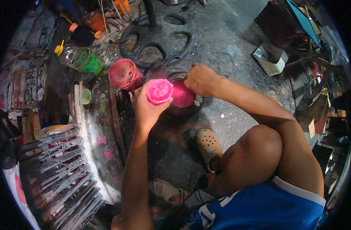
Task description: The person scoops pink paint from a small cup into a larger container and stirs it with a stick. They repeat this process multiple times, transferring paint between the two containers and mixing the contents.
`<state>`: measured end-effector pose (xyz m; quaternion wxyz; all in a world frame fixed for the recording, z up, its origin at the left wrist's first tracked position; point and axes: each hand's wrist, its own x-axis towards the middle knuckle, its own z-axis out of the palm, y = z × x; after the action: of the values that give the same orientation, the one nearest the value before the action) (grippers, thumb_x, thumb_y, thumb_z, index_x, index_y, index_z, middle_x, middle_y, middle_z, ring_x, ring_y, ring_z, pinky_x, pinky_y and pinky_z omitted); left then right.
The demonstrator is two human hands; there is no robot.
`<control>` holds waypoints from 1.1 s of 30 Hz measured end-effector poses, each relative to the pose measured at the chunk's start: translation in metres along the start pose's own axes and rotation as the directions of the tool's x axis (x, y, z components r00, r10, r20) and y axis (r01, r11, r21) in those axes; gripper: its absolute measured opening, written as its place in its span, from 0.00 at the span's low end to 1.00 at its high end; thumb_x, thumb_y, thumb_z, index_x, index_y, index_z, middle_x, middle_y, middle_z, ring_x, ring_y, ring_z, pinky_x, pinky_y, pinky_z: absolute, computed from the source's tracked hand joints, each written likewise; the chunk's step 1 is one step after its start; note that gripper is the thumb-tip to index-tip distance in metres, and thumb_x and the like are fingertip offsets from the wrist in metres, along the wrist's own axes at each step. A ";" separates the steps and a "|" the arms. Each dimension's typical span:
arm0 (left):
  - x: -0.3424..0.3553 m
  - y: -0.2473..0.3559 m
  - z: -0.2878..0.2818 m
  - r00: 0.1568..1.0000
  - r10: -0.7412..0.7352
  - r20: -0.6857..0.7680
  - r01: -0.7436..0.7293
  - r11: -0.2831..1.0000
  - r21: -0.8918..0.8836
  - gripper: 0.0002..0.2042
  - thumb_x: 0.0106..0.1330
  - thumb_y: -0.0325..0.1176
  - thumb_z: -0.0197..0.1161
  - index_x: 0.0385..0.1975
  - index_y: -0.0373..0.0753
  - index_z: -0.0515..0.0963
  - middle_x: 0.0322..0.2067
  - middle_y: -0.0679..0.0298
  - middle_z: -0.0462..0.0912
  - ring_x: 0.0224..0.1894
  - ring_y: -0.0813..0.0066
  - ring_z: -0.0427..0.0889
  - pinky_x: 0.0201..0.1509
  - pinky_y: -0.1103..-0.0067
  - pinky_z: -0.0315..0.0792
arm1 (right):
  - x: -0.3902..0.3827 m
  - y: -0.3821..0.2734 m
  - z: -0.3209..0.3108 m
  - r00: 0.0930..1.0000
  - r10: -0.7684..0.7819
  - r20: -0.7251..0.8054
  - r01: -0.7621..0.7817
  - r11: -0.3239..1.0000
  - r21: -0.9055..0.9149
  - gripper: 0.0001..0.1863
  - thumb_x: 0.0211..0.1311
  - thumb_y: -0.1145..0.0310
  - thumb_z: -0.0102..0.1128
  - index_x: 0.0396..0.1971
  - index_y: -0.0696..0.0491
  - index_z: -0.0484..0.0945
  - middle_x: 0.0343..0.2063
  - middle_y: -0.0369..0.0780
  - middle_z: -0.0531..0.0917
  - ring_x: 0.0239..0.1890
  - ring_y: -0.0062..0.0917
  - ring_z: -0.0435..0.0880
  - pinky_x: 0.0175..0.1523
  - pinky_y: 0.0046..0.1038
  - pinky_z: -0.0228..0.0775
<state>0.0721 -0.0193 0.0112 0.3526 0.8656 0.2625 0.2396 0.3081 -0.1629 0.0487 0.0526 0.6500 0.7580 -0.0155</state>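
My left hand (145,111) is wrapped round a small cup (159,92) of thick, bright pink stuff, held up beside a round dark pot. Deep pink liquid (183,96) lies inside that pot (187,111), which stands on the floor in front of me. At the pot's right side, over its rim, my right hand (198,79) is closed in a fist; whatever its fingers grip is hidden. Just left of the cup stands a red, paint-smeared tub (125,74).
A heavy black cast stand base (156,28) lies behind the pot. To the left are a plastic bottle with green liquid (89,61), a small pale green cup (85,96) and a rack of paint-coated sticks (68,172). An open white box (269,59) sits at right.
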 end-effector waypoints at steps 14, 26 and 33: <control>0.002 -0.014 -0.060 0.991 0.001 -0.133 -0.030 0.977 -0.210 0.33 0.54 0.31 0.91 0.60 0.34 0.83 0.54 0.55 0.91 0.58 0.58 0.90 0.68 0.65 0.80 | 0.006 -0.012 0.001 0.996 0.008 0.090 -0.012 0.999 0.048 0.07 0.63 0.68 0.66 0.27 0.49 0.90 0.31 0.47 0.92 0.39 0.43 0.95 0.62 0.43 0.81; -0.040 -0.040 -0.039 0.927 -0.245 -0.285 0.141 0.930 -0.340 0.31 0.59 0.28 0.88 0.62 0.36 0.82 0.58 0.59 0.87 0.61 0.66 0.86 0.69 0.68 0.77 | 0.018 -0.003 0.009 1.000 -0.009 -0.021 0.011 0.996 0.093 0.08 0.66 0.68 0.64 0.29 0.50 0.90 0.32 0.50 0.92 0.40 0.45 0.94 0.59 0.45 0.83; -0.071 -0.069 -0.022 0.871 -0.302 -0.388 0.175 0.928 -0.329 0.31 0.59 0.30 0.89 0.62 0.37 0.82 0.57 0.61 0.87 0.60 0.67 0.87 0.68 0.68 0.78 | 0.019 0.001 0.016 0.989 -0.017 0.148 -0.007 0.987 0.161 0.07 0.68 0.67 0.64 0.34 0.52 0.89 0.37 0.51 0.92 0.44 0.46 0.94 0.53 0.45 0.86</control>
<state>-0.0141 -0.0104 -0.0418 0.4331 0.6917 0.4028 0.4144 0.3076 -0.1453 0.0310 0.0564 0.6472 0.7498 -0.1255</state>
